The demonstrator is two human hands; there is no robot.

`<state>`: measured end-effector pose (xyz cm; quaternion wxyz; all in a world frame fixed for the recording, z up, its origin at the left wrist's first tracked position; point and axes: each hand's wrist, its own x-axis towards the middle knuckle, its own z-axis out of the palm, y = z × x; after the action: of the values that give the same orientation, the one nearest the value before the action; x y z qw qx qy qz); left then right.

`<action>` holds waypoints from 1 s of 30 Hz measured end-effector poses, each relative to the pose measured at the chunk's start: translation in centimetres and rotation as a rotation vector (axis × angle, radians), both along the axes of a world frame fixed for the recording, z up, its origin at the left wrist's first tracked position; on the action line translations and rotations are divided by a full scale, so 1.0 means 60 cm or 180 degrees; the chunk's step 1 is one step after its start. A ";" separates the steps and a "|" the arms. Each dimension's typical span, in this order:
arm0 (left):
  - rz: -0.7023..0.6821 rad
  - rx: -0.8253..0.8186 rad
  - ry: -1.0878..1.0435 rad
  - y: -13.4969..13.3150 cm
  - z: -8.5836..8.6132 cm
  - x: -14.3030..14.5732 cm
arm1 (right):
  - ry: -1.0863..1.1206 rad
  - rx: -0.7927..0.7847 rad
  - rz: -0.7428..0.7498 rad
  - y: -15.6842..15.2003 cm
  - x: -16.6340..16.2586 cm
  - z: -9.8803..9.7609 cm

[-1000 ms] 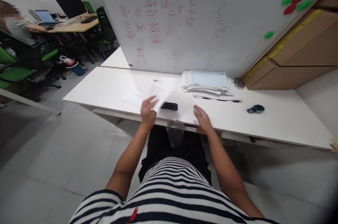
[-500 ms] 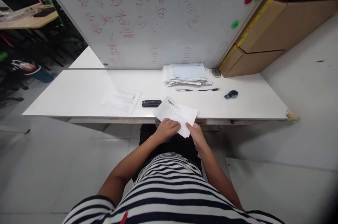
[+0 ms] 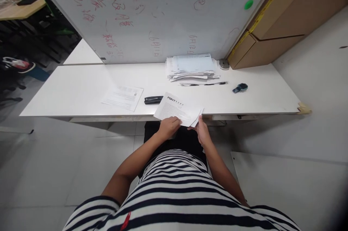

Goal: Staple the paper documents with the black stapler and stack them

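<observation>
White counter [image 3: 81, 89] below a whiteboard [image 3: 174, 17]. Over its near edge, papers [image 3: 176, 109], long axis roughly 10 to 4 o'clock, lying toward 12 from left grip [image 3: 169, 126] and right grip [image 3: 201, 133], both clamped on the near corner.

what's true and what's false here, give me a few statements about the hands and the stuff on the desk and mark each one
1. The left hand and the right hand both hold the printed sheets at the near edge of the table. True.
2. The black stapler lies on top of the paper stack. False: it lies on the table beside the held sheets, apart from the stack.
3. A single sheet lies flat on the table, left of the stapler. True.
4. The writing on the whiteboard is blue. False: it is red.
5. A green magnet sticks on the whiteboard. True.
</observation>
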<state>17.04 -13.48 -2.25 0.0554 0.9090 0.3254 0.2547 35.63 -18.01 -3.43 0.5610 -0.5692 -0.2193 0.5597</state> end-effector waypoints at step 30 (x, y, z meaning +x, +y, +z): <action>0.0483 -0.2130 -0.2421 0.066 0.076 -0.044 | -0.2287 0.0769 0.0149 -0.005 0.072 0.086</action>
<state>14.39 -9.54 2.33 0.4393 0.6583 0.4109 0.4526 39.94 -18.28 1.72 0.4985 -0.6537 -0.4793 0.3072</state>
